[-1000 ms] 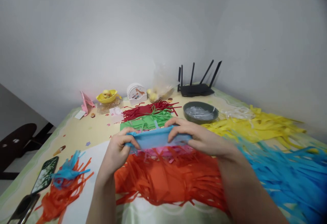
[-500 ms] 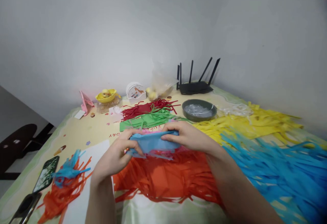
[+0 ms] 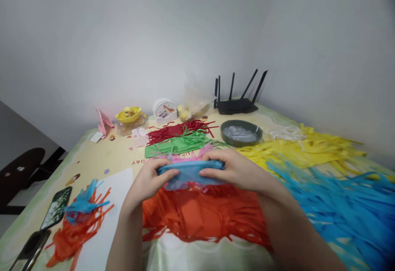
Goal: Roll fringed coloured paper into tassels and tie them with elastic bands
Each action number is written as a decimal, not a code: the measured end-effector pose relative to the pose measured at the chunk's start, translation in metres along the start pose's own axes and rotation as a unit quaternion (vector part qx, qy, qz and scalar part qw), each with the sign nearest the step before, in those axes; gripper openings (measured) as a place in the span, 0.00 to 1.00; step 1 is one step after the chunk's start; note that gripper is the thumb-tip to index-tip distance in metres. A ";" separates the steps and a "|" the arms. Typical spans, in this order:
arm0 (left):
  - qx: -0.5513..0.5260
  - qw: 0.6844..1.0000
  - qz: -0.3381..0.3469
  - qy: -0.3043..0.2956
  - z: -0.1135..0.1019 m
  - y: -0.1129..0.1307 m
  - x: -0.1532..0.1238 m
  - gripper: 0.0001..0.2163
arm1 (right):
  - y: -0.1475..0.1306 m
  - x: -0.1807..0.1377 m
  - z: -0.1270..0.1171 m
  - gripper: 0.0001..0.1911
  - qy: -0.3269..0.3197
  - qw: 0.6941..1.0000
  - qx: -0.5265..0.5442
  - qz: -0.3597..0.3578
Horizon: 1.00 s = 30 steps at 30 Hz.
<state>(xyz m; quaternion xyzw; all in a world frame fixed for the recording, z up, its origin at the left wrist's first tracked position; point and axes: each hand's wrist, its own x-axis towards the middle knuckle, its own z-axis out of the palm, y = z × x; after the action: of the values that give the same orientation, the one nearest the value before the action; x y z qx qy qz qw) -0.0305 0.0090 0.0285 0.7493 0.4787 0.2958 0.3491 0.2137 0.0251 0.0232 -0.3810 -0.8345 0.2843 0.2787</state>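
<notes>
A folded piece of blue tissue paper (image 3: 189,173) is stretched level between my hands, above the table. My left hand (image 3: 152,179) pinches its left end, thumb on the near face. At the right end my right hand (image 3: 230,168) grips it the same way. Under and just in front of it lies orange fringed tissue paper (image 3: 200,215), its strips spread to both sides. Bits of pink fringe (image 3: 207,149) show behind and below the blue piece. Farther back rest green fringed paper (image 3: 173,145) and dark red fringed paper (image 3: 171,133).
Yellow fringe (image 3: 293,151) and blue fringe (image 3: 345,209) spread over the right side. A dark round dish (image 3: 241,142) sits before a black router (image 3: 236,106). On the left are a phone (image 3: 57,208), an orange-and-blue tassel (image 3: 78,225) and a white sheet (image 3: 101,238).
Both hands have shifted slightly right, and the blue paper is now rolled or folded tighter along its top edge. My left thumb has moved onto its near face.
</notes>
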 end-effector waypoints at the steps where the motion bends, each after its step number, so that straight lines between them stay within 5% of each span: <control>1: -0.018 1.000 -0.011 0.009 -0.002 0.000 -0.001 0.15 | 0.001 0.001 0.000 0.11 0.014 1.000 0.005 0.005; 7: -0.036 0.997 -0.022 0.067 -0.003 0.007 -0.008 0.13 | 0.001 0.003 0.004 0.14 0.054 0.994 0.084 0.034; 10: -0.038 0.998 -0.014 0.048 -0.002 0.008 -0.007 0.12 | -0.001 0.003 0.003 0.14 0.046 0.992 0.108 0.041; 14: -0.068 0.997 -0.031 0.015 -0.003 0.006 -0.004 0.13 | -0.002 0.002 0.000 0.14 0.053 0.994 0.089 0.036; 30: -0.060 0.995 -0.039 0.075 -0.002 0.009 -0.005 0.12 | -0.002 0.001 -0.003 0.10 0.071 0.995 0.065 0.016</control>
<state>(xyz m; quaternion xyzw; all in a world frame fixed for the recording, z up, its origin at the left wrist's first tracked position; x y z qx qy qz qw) -0.0293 0.0026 0.0362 0.6834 0.5142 0.3654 0.3674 0.2140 0.0260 0.0269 -0.3947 -0.7863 0.3144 0.3564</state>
